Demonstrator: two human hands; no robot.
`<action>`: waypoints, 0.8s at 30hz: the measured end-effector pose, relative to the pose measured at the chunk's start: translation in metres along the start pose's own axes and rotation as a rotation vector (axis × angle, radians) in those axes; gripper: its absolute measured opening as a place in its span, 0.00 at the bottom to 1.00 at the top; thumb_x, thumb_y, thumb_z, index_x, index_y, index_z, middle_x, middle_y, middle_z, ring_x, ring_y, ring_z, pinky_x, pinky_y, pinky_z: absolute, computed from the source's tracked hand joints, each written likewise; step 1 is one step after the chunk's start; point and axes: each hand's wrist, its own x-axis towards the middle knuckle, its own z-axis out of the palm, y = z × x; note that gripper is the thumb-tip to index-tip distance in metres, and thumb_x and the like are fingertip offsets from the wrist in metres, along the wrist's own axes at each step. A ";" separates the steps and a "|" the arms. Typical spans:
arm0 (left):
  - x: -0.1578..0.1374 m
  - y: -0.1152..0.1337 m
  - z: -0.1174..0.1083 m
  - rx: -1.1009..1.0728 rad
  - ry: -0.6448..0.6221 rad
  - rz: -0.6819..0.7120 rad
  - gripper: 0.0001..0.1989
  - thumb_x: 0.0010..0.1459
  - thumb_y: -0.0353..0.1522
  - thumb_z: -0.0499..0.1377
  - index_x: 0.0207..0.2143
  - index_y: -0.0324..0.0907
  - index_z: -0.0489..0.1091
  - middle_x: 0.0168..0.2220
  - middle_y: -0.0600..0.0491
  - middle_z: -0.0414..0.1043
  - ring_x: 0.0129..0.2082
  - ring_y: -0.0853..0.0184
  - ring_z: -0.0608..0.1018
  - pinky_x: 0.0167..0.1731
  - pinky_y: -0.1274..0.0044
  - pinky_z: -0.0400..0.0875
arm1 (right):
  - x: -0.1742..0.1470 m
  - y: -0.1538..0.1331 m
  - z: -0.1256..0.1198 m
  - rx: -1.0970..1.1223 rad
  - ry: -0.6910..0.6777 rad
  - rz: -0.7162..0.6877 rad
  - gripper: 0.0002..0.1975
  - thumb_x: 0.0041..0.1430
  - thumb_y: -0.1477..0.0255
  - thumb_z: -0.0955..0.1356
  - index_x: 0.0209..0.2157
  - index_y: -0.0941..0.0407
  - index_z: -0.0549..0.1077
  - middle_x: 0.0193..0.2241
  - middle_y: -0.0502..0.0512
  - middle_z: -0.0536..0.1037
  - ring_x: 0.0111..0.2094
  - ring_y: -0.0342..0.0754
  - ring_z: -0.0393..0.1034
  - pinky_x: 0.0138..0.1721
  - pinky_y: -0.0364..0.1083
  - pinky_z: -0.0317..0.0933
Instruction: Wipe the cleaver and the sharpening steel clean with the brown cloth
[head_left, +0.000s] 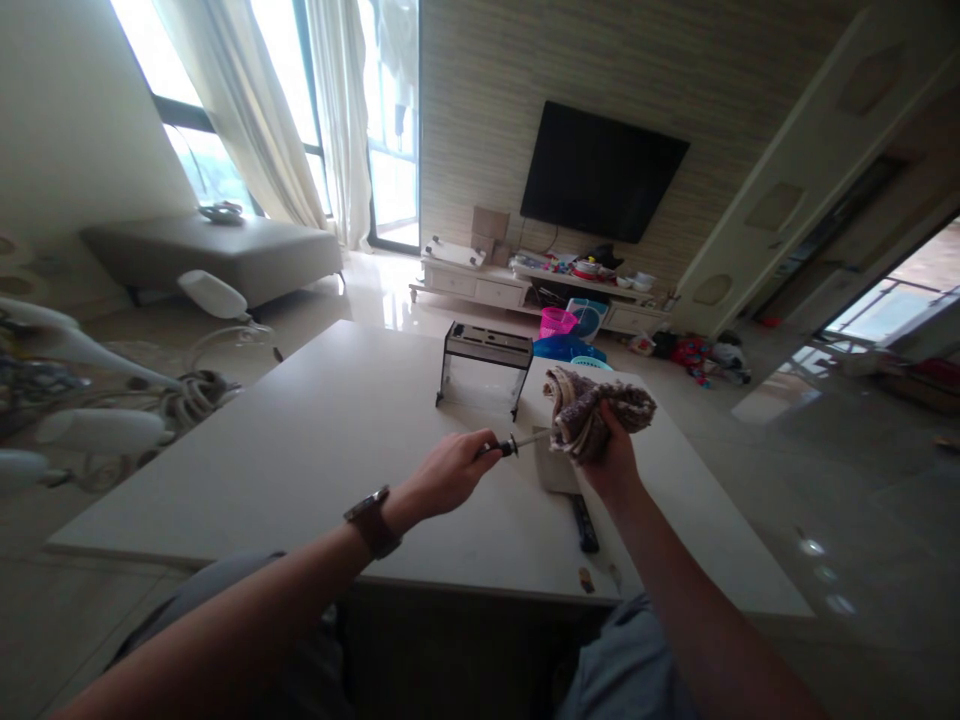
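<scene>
My left hand [454, 468], with a watch on its wrist, is closed round the black handle of a honing steel [534, 437]. Its thin metal rod points right, and the far end is hidden at a brown and white cloth [589, 408]. That bunched cloth is gripped in my right hand [616, 460], above the table. Below the cloth lies a cleaver [559, 470], its broad blade partly covered from view and its black handle towards me. Beyond my hands stands a knife block [486, 375] with a slotted dark top and clear sides.
The white table [330, 430] spreads out under my hands. Near its front edge lies a small brownish object [586, 580]. A chandelier with white shades [214, 295] is on the left. Behind the table are a pink basket [557, 322] and a low TV cabinet [472, 285].
</scene>
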 end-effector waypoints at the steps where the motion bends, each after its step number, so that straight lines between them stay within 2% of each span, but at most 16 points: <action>1: 0.000 0.000 -0.001 -0.018 0.003 -0.004 0.13 0.67 0.40 0.53 0.34 0.42 0.70 0.25 0.56 0.65 0.25 0.68 0.64 0.27 0.74 0.49 | 0.002 -0.005 -0.004 -0.007 -0.005 -0.003 0.17 0.58 0.61 0.72 0.47 0.54 0.78 0.45 0.56 0.84 0.44 0.52 0.81 0.44 0.53 0.76; 4: 0.000 -0.002 0.001 -0.056 0.016 0.002 0.13 0.67 0.40 0.52 0.34 0.42 0.70 0.24 0.57 0.64 0.25 0.69 0.63 0.28 0.75 0.50 | 0.002 -0.007 -0.014 -0.040 0.028 -0.005 0.18 0.53 0.63 0.76 0.45 0.54 0.77 0.42 0.54 0.85 0.42 0.52 0.81 0.44 0.52 0.76; 7: -0.001 -0.004 0.005 -0.093 0.042 0.009 0.13 0.67 0.40 0.52 0.35 0.42 0.69 0.24 0.58 0.63 0.25 0.70 0.63 0.28 0.75 0.50 | -0.007 0.007 -0.013 -0.082 0.000 0.021 0.22 0.45 0.65 0.80 0.42 0.54 0.77 0.39 0.52 0.85 0.38 0.52 0.82 0.42 0.53 0.77; 11: -0.002 -0.005 0.018 -0.125 0.064 0.045 0.11 0.68 0.39 0.51 0.37 0.42 0.66 0.26 0.58 0.65 0.26 0.69 0.63 0.28 0.76 0.52 | -0.024 0.034 0.003 -0.111 -0.065 0.039 0.23 0.39 0.67 0.82 0.38 0.55 0.78 0.35 0.53 0.85 0.35 0.52 0.81 0.39 0.51 0.78; 16: -0.007 -0.003 0.028 -0.163 -0.010 0.086 0.09 0.68 0.38 0.50 0.41 0.43 0.66 0.30 0.55 0.71 0.27 0.68 0.66 0.30 0.75 0.56 | -0.034 0.056 0.019 -0.154 0.007 0.037 0.22 0.35 0.75 0.83 0.35 0.58 0.79 0.32 0.54 0.85 0.32 0.52 0.81 0.33 0.48 0.78; 20: -0.007 0.000 0.028 -0.167 -0.046 0.067 0.12 0.69 0.41 0.51 0.43 0.44 0.66 0.34 0.52 0.74 0.31 0.65 0.71 0.32 0.75 0.58 | -0.030 0.055 0.021 -0.171 0.056 -0.028 0.20 0.36 0.78 0.82 0.35 0.58 0.79 0.33 0.54 0.85 0.33 0.52 0.82 0.35 0.47 0.79; 24: -0.003 0.002 0.024 -0.051 -0.054 0.035 0.13 0.68 0.43 0.52 0.37 0.43 0.66 0.28 0.56 0.68 0.27 0.67 0.67 0.28 0.75 0.54 | -0.017 0.036 0.016 -0.113 0.101 -0.102 0.18 0.40 0.78 0.80 0.36 0.56 0.79 0.33 0.52 0.86 0.33 0.52 0.82 0.36 0.49 0.79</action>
